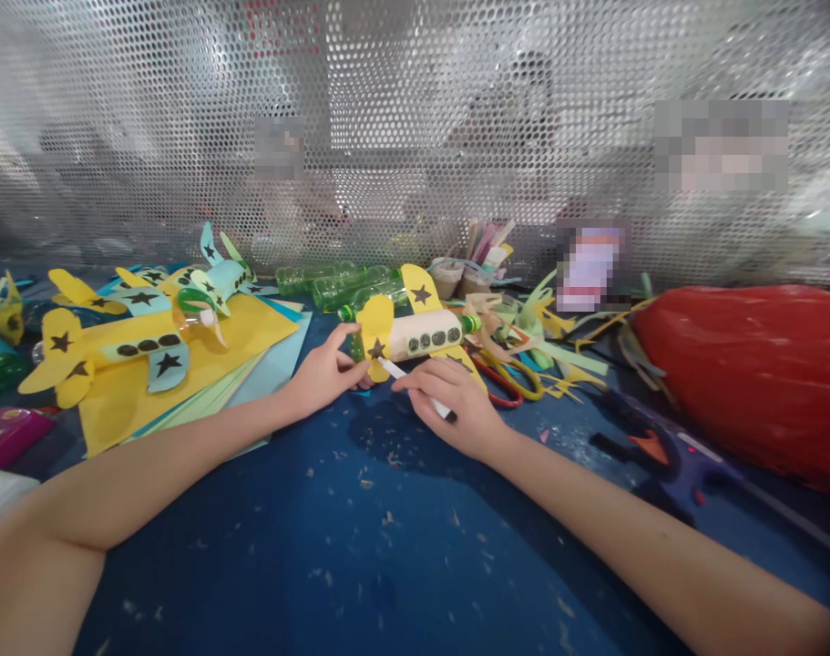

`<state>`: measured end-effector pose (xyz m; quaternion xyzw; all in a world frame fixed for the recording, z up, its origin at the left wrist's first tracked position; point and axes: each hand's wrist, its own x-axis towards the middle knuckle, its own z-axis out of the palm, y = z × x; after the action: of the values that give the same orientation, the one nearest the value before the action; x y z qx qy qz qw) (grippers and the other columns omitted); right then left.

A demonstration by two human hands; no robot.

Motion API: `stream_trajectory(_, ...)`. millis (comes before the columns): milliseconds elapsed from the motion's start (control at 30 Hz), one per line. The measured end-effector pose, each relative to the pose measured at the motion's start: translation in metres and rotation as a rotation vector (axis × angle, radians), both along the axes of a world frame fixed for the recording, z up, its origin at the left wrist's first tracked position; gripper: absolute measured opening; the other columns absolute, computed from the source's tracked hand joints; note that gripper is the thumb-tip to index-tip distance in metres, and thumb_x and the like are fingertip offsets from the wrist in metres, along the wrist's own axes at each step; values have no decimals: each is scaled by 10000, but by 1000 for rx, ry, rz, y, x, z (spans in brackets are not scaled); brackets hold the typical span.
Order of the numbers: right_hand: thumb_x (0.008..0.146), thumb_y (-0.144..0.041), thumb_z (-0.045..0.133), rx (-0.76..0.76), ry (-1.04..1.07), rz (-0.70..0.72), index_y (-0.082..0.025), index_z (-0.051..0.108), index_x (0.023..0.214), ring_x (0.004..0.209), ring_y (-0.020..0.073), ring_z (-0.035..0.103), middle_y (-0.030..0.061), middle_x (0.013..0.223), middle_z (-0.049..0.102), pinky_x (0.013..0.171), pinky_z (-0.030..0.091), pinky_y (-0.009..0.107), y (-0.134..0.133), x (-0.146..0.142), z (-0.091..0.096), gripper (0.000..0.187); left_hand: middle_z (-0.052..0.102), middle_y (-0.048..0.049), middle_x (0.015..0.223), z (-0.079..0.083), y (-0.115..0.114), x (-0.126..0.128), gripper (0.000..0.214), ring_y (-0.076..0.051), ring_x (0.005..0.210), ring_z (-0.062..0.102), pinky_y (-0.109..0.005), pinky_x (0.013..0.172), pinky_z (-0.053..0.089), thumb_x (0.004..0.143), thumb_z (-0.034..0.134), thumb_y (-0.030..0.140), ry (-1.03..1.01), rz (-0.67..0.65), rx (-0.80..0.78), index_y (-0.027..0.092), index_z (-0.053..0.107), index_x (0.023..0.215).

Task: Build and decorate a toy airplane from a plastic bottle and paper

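Observation:
A toy airplane (425, 335) made from a green plastic bottle lies before me, with a pale paper band, black round windows and yellow paper wings and tail. My left hand (329, 369) grips its tail end, thumb and fingers closed around it. Between the fingers of my right hand (455, 401) is a marker (402, 374) with a white barrel and dark end. The marker's tip meets the yellow tail piece (377, 350) at a black star. Part of the near wing is hidden behind my right hand.
Several finished bottle airplanes (134, 342) rest on coloured paper sheets (251, 342) at left. Green bottles (339, 284) lie behind. Right are scissors (503, 387), paper scraps (548, 333), a glue gun (688, 456) and a red bag (749, 374). A perforated metal screen (401, 118) closes off the back.

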<state>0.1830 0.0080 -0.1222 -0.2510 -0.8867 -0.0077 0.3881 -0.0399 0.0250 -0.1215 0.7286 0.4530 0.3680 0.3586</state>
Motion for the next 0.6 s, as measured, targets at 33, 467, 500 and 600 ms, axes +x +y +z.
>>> stream_trajectory(33,900,-148,481,1,0,-3,-211,661,940,776,175,606,48,821,665,705,469,328,0,0,0,194,736,-16,736,0,0,0,524,-169,678,719,-276,666,576,892,579,254,1,1,-2,183,334,1349)
stream_trajectory(467,905,-156,471,-21,-16,11,-213,663,939,777,175,599,48,820,657,700,467,321,1,0,0,203,733,-11,736,0,0,0,525,-174,686,720,-283,677,578,890,579,262,7,3,-3,184,331,1347)
stream_trajectory(500,906,-157,470,-18,-14,9,-215,662,939,777,175,600,48,819,657,701,467,321,1,0,0,203,733,-11,735,0,0,0,526,-173,683,720,-282,676,577,889,579,263,7,4,-3,184,331,1346)
stream_trajectory(600,909,-160,467,-16,-9,0,-218,661,947,781,174,603,47,822,659,707,469,323,0,0,0,206,731,-7,729,0,0,0,525,-171,673,718,-278,668,575,890,579,262,11,5,-1,184,334,1347)
